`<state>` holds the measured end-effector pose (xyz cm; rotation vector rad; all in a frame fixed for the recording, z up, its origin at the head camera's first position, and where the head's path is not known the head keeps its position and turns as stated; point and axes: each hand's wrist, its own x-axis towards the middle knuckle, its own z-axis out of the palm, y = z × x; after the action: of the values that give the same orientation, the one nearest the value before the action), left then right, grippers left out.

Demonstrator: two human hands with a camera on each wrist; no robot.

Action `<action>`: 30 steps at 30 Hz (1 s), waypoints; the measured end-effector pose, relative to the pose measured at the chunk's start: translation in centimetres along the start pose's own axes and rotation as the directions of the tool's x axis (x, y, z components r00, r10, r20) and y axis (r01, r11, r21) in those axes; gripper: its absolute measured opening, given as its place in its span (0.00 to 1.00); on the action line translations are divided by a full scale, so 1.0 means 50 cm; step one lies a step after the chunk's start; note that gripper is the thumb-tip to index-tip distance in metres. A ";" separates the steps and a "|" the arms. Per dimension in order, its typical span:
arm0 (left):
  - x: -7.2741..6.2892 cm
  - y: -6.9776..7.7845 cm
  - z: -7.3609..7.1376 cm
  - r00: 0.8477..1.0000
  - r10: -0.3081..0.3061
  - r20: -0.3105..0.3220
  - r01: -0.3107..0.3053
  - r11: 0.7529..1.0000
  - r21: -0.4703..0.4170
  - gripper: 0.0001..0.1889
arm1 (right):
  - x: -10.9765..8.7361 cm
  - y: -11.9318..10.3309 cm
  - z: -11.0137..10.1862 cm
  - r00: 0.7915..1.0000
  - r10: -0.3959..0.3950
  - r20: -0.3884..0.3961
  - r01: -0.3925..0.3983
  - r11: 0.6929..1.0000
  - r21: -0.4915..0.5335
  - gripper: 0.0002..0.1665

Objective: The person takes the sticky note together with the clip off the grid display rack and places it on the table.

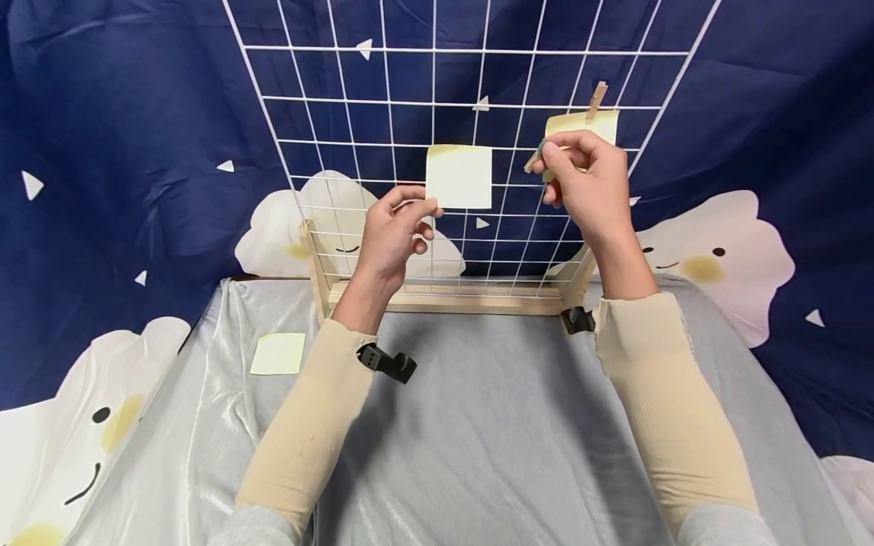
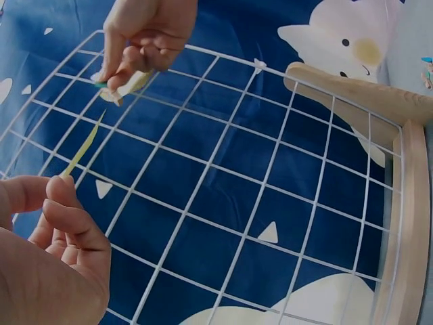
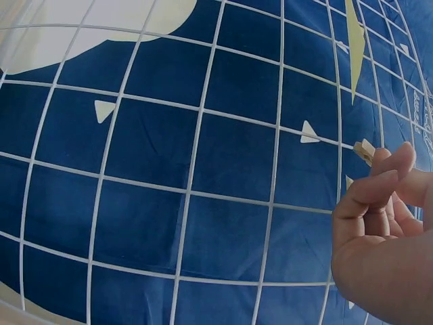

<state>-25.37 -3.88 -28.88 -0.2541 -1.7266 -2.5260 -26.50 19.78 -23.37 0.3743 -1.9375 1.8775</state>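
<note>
My left hand [image 1: 396, 227] pinches a pale yellow sticky note [image 1: 459, 176] by its lower left corner, holding it up in front of the white wire grid [image 1: 410, 101]. Edge-on, the same note [image 2: 82, 150] appears as a thin strip in the left wrist view. Between thumb and forefinger, my right hand [image 1: 590, 182] grips a small wooden clothespin [image 1: 532, 161] to the right of that note. Behind the right hand, a second sticky note [image 1: 570, 121] hangs on the grid under another wooden clothespin [image 1: 597, 98]; the hand hides part of it.
A wooden base [image 1: 471, 303] with side supports carries the grid upright. On the grey cloth [image 1: 464, 425] at the left lies another yellow sticky note [image 1: 278, 354]. Dark blue fabric [image 1: 136, 76] with clouds and triangles hangs behind.
</note>
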 end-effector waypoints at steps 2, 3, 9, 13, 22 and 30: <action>-0.002 -0.002 -0.003 1.000 -0.007 -0.004 0.007 1.000 -0.007 0.05 | -0.003 0.001 -0.003 1.000 0.003 -0.004 -0.003 1.000 0.000 0.03; -0.003 -0.003 -0.005 1.000 -0.011 -0.006 0.011 1.000 -0.012 0.05 | -0.005 0.001 -0.004 1.000 0.004 -0.007 -0.004 1.000 -0.005 0.03; -0.011 -0.007 -0.015 1.000 -0.028 -0.006 0.028 1.000 -0.013 0.05 | -0.019 0.009 -0.020 1.000 0.014 -0.027 -0.014 1.000 -0.013 0.04; -0.017 -0.015 -0.024 0.999 -0.037 -0.014 0.037 0.999 -0.011 0.04 | -0.031 0.022 -0.031 0.999 0.040 -0.023 -0.041 0.999 -0.031 0.05; -0.031 -0.034 -0.044 0.996 -0.079 -0.033 0.078 0.996 -0.035 0.04 | -0.049 0.045 -0.049 0.997 0.059 -0.044 -0.063 0.994 -0.088 0.07; -0.040 -0.051 -0.064 0.991 -0.119 -0.058 0.116 0.992 -0.057 0.05 | -0.058 0.067 -0.063 0.994 0.092 -0.052 -0.096 0.993 -0.070 0.05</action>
<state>-24.11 -5.97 -32.71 -0.0781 -1.7015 -2.6346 -25.18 22.83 -27.67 0.2164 -2.0157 1.8502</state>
